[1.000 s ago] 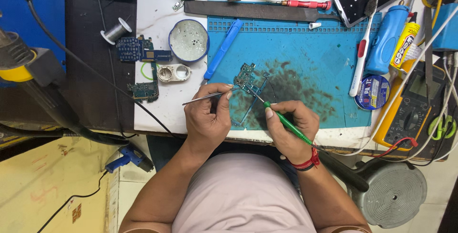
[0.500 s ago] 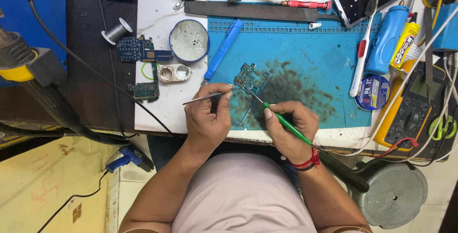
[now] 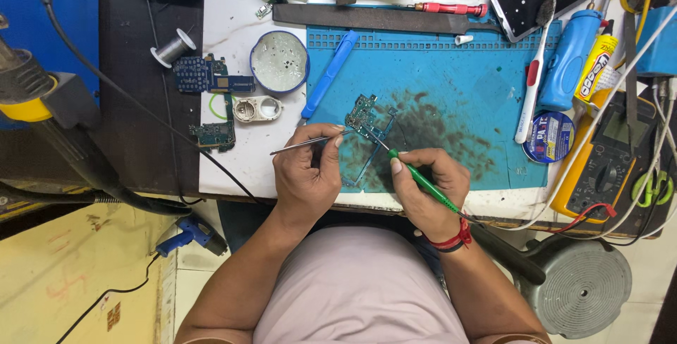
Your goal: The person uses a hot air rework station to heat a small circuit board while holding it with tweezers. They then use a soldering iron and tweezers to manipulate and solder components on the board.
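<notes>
A small green circuit board (image 3: 364, 113) lies on the blue work mat (image 3: 451, 90), by a dark stained patch. My left hand (image 3: 307, 175) pinches thin metal tweezers (image 3: 303, 144) whose tips reach the board's lower edge. My right hand (image 3: 429, 187) grips a green-handled soldering iron (image 3: 422, 180) like a pen, its tip at the same spot on the board. A red band circles my right wrist.
Left of the mat sit a round tin (image 3: 280, 61), more circuit boards (image 3: 204, 76), a solder spool (image 3: 173, 46) and a blue tool (image 3: 330, 75). A flat metal file (image 3: 367, 17) lies behind. A toothbrush (image 3: 532, 76), bottles and a yellow multimeter (image 3: 606, 154) crowd the right.
</notes>
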